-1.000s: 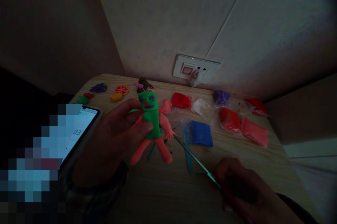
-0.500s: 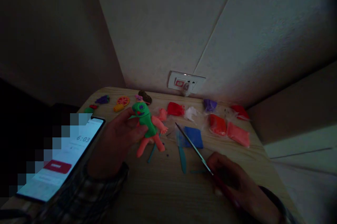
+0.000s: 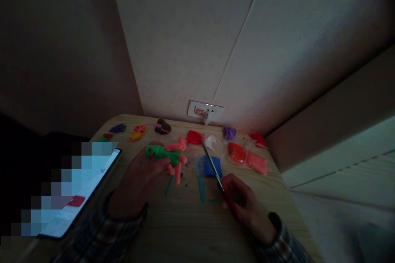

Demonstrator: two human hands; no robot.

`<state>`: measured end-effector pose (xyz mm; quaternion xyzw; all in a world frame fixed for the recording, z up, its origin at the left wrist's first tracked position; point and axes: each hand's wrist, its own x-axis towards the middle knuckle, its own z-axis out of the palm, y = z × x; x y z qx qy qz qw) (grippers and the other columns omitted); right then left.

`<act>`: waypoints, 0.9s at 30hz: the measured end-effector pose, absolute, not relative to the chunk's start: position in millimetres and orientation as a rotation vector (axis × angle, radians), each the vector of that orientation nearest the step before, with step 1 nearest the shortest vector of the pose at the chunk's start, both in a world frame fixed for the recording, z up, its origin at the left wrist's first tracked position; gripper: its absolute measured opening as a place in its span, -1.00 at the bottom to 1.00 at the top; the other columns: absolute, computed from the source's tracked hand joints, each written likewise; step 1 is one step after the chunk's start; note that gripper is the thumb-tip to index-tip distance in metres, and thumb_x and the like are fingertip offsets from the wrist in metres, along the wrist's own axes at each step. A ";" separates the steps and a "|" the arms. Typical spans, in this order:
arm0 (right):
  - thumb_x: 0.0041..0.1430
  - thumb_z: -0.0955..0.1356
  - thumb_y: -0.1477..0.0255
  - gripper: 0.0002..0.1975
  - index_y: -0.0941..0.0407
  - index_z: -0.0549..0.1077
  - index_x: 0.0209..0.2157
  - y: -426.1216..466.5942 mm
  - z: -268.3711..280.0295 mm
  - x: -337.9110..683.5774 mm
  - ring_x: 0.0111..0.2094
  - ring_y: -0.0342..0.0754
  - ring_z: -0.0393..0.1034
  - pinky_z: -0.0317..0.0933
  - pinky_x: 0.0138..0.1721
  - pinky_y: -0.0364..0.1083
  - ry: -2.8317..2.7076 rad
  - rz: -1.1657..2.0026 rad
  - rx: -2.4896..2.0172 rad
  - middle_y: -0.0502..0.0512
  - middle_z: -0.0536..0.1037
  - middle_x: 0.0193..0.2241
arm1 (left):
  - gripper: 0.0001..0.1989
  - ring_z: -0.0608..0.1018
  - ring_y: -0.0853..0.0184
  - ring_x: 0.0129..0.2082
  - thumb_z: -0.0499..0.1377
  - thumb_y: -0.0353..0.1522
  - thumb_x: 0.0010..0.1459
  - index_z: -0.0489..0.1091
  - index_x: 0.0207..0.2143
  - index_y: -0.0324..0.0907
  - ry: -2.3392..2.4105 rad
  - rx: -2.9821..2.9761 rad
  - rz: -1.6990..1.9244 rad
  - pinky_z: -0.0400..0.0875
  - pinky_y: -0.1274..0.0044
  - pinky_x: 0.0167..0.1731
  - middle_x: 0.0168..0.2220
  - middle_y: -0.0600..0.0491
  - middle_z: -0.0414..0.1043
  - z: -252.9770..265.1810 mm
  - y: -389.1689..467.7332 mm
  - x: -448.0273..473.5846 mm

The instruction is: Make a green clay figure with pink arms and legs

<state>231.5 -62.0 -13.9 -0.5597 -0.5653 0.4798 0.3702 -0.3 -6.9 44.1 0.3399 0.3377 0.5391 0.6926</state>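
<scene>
My left hand point(image 3: 135, 180) is closed around a green and pink clay figure point(image 3: 157, 152), thumb across its body. The figure lies sideways, its head with purple eyes and a red mouth to the left, its pink arms and legs to the right. My right hand point(image 3: 247, 205) grips the dark red handle of a tool with a long, pointed metal blade point(image 3: 212, 166); whether it is a knife or closed scissors I cannot make out. The blade points up and left, passing over a blue clay packet point(image 3: 216, 166), apart from the figure.
A lit phone point(image 3: 89, 197) lies at left. Small clay pieces, among them a brown one point(image 3: 163, 127) and an orange slice point(image 3: 140, 129), sit along the back left. Red point(image 3: 236, 153), pink point(image 3: 256, 161) and purple point(image 3: 229, 133) clay packets lie right. A teal clay knife point(image 3: 201, 189) lies mid-table. Behind is a wall socket point(image 3: 205, 110).
The figure has turned from nearly upright to lying sideways in my left hand. My right hand has moved left with the bladed tool. The whole view has shifted somewhat.
</scene>
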 end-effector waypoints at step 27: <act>-0.10 0.47 0.13 -0.62 0.09 0.32 -0.45 -67.2 -12.3 257.2 -0.52 -0.15 0.12 0.03 -0.51 -0.15 -1.614 1.581 -1.362 -0.08 0.30 -0.56 | -0.91 0.52 0.49 -0.49 0.26 -0.48 0.03 0.53 -0.47 -0.14 0.841 0.629 1.253 0.42 0.74 -0.49 -0.48 0.13 0.53 26.7 7.8 -8.4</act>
